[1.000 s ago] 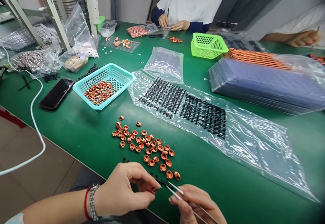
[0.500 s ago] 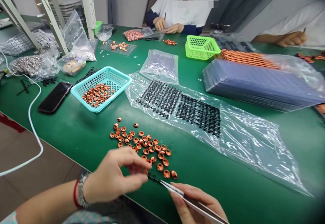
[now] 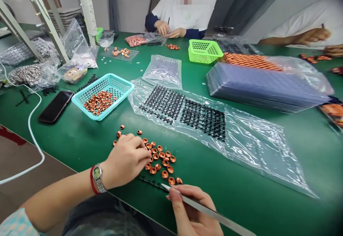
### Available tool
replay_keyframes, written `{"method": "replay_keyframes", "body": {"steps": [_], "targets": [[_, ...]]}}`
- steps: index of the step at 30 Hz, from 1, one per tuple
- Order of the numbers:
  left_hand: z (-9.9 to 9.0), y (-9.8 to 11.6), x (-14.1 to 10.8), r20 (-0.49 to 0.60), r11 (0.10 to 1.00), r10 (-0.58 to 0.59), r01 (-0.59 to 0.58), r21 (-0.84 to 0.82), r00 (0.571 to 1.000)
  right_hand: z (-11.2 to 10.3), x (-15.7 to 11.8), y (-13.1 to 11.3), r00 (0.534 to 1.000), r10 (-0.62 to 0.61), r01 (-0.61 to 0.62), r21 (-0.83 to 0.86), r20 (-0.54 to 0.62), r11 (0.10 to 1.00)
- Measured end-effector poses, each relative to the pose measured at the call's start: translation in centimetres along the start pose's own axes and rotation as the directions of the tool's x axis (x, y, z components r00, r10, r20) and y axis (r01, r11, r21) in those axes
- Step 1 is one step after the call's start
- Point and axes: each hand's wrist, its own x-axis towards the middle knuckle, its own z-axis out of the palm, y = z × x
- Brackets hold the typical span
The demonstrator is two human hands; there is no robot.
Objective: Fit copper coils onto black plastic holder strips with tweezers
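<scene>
My left hand (image 3: 127, 159) is over the scattered copper-coloured cup-shaped pieces (image 3: 162, 155), thumb and fingers pinched together at their edge. Whether a piece is between its fingertips is hidden. In my right hand (image 3: 191, 207) is a pair of metal tweezers (image 3: 211, 212), held like a pen. The tweezers' tips rest at a thin black strip with small knobs (image 3: 150, 182), which lies on the table just below the pieces. The right fingers cover the strip's right end.
A blue basket (image 3: 122, 95) holds more copper pieces. Rows of black strips (image 3: 205, 116) lie on a plastic bag (image 3: 257, 150). A phone (image 3: 55, 106), a stack of clear trays (image 3: 257, 86) and a green basket (image 3: 205, 58) stand around. Two other people (image 3: 184, 13) work across the table.
My left hand has moved from the black strip up and left onto the copper pieces. The strip's left end has come into sight. The tweezers have stayed at the strip.
</scene>
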Motion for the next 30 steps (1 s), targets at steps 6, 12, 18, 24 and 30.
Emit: {"method": "replay_keyframes", "body": {"steps": [6,12,18,24,30], "targets": [[1.3,1.1,-0.9,0.147,0.997,-0.074,0.07,0.033,0.986,0.3,0.1,0.5,0.999,0.015,-0.01,-0.137,0.037,0.991],[0.9,2.0,-2.4,0.067,0.986,-0.055,0.065,-0.152,0.996,0.5,0.2,0.1,0.994,-0.096,0.104,-0.184,0.052,0.977],[1.0,2.9,-5.0,0.134,0.933,-0.149,0.184,-0.31,0.98,0.4,0.3,0.2,0.987,-0.143,0.156,-0.196,0.077,0.968],[1.3,2.5,-5.3,0.148,0.929,-0.163,0.202,-0.31,0.975,0.1,0.3,0.8,0.992,-0.06,0.074,-0.133,0.108,0.988],[1.4,2.4,-5.3,0.153,0.928,-0.172,0.212,-0.305,0.973,0.0,0.6,0.2,0.993,-0.004,0.011,-0.063,0.122,0.998]]}}
